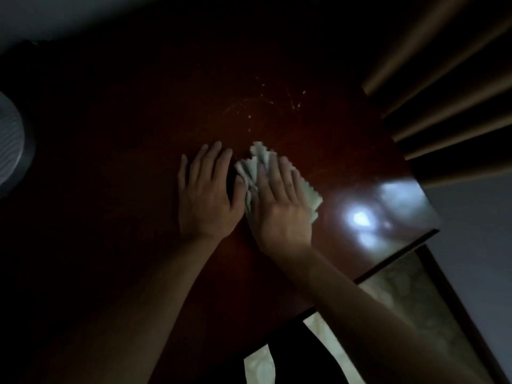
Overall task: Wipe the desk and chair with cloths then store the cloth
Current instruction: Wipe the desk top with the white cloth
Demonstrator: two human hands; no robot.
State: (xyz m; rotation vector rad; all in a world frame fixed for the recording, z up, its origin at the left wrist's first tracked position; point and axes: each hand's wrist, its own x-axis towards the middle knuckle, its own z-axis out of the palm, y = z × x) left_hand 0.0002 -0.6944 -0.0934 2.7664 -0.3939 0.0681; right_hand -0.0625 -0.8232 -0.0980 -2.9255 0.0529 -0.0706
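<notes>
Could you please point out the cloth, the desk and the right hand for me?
cloth (260, 157): head view, its far crumpled edge.
desk (144, 151): head view, bare dark top.
right hand (279, 203): head view, back of hand.

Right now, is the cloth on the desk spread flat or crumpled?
Crumpled. The cloth shows bunched folds and ridges beside the right hand, which presses it flat-fingered onto the desk. How much lies hidden under the palm, I cannot tell.

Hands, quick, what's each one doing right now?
Left hand: open, flat on the desk.
Right hand: open, pressing the cloth down.
</notes>
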